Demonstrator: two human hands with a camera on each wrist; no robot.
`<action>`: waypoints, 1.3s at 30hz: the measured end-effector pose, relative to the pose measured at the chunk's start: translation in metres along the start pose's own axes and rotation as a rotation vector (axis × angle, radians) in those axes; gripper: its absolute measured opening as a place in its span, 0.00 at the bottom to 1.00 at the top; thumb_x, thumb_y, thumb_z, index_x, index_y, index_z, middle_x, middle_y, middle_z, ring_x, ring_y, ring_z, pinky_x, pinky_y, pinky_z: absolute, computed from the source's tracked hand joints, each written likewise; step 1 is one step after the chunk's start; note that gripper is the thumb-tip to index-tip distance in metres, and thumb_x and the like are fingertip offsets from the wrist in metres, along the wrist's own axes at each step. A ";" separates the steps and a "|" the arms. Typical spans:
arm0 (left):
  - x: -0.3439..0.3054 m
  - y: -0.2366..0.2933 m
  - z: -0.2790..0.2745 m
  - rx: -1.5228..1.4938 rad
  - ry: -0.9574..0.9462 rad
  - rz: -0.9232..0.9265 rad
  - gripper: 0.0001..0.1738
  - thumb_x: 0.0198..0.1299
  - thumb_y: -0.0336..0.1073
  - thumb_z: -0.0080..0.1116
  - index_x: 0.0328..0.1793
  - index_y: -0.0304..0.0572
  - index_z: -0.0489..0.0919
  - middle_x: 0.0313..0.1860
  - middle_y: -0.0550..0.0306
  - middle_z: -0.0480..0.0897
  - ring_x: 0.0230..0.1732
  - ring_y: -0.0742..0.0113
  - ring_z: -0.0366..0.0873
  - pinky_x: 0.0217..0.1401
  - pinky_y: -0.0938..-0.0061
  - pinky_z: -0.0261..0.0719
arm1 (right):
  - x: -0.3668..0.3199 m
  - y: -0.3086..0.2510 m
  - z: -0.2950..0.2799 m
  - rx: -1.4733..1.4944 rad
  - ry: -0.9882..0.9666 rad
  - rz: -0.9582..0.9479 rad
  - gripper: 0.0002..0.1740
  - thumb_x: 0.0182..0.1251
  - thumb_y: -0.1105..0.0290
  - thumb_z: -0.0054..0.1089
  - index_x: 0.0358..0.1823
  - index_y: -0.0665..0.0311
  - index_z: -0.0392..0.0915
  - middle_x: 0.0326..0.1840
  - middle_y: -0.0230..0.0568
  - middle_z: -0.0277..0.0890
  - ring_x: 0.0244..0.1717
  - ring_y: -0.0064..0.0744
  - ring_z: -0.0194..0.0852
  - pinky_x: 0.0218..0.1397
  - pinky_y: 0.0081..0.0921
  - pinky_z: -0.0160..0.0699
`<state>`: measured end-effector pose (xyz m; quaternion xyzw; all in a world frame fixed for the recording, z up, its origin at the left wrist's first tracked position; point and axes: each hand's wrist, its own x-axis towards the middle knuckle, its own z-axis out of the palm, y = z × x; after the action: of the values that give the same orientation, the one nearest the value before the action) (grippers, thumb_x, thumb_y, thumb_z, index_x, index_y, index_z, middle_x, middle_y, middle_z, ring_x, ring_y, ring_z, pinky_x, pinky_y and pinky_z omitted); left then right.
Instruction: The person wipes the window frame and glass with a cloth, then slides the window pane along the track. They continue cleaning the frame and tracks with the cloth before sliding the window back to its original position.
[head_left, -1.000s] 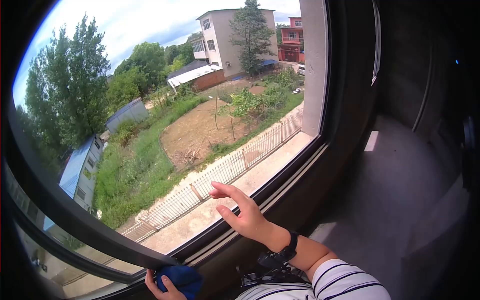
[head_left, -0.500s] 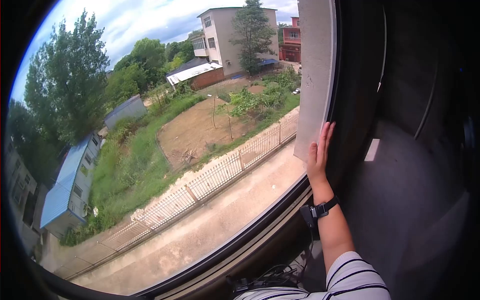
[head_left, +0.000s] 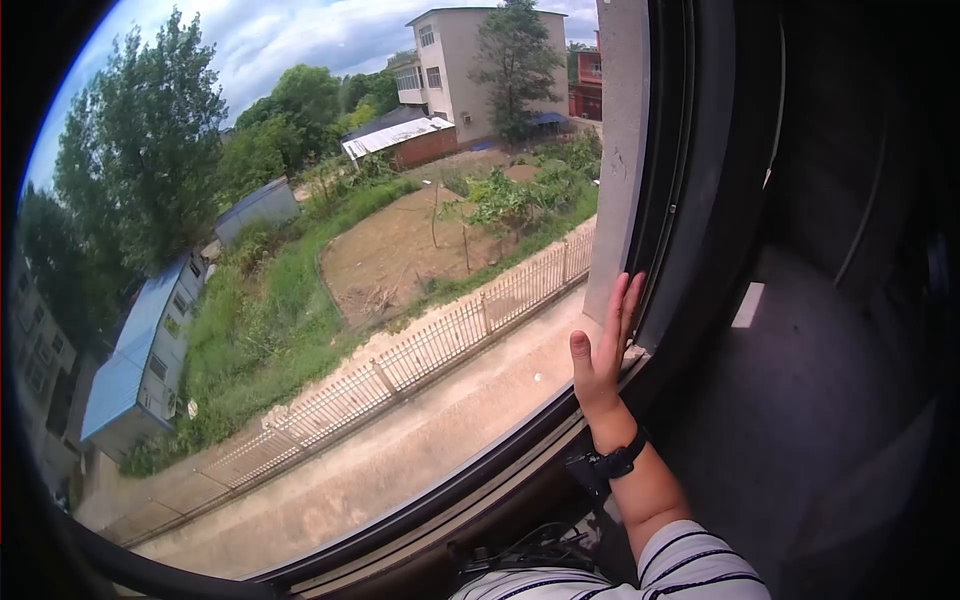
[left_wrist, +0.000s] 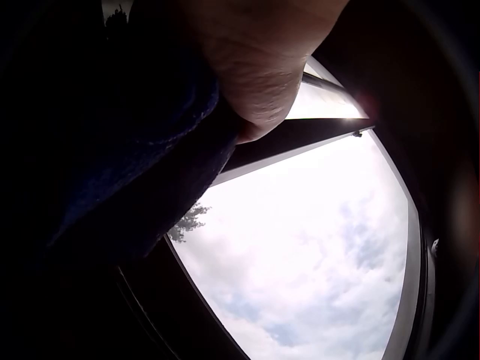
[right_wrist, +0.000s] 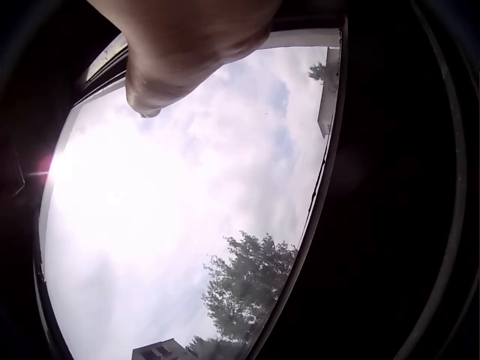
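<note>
My right hand [head_left: 603, 368] reaches to the right side of a dark-framed window, its fingers straight and close together, thumb apart. The fingertips lie right along the black side frame [head_left: 667, 195], near its lower corner. In the right wrist view only the heel and part of the thumb side of this hand [right_wrist: 187, 49] show against bright sky. My left hand [left_wrist: 262, 67] is outside the head view. In the left wrist view it holds a dark blue cloth [left_wrist: 142, 169] that hangs in folds; its fingers are hidden.
The window's lower track [head_left: 440, 515] curves along the front. Cables [head_left: 535, 550] lie below it by the striped sleeve [head_left: 700, 565]. Outside are a pale ledge [head_left: 450, 415], a fence [head_left: 430, 360] and a garden plot. A shadowed floor [head_left: 810, 400] extends to the right.
My right hand has moved from above the sill to the right side frame, then slightly down and left. The left hand, blue cloth and left window bar have left the head view.
</note>
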<state>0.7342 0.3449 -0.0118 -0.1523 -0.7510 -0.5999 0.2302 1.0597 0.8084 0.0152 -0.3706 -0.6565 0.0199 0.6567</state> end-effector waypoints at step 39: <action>-0.021 -0.001 0.018 0.001 -0.309 0.043 0.29 0.66 0.42 0.59 0.74 0.52 0.71 0.63 0.56 0.74 0.58 0.51 0.80 0.58 0.64 0.80 | -0.064 -0.119 0.132 0.780 -1.250 -0.001 0.29 0.70 0.63 0.63 0.69 0.67 0.70 0.57 0.46 0.79 0.54 0.41 0.78 0.62 0.36 0.73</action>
<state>0.7492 0.3628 -0.0266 -0.2588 -0.7742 -0.5640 0.1249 0.8809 0.7501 0.0043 -0.0291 -0.8535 0.4593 0.2442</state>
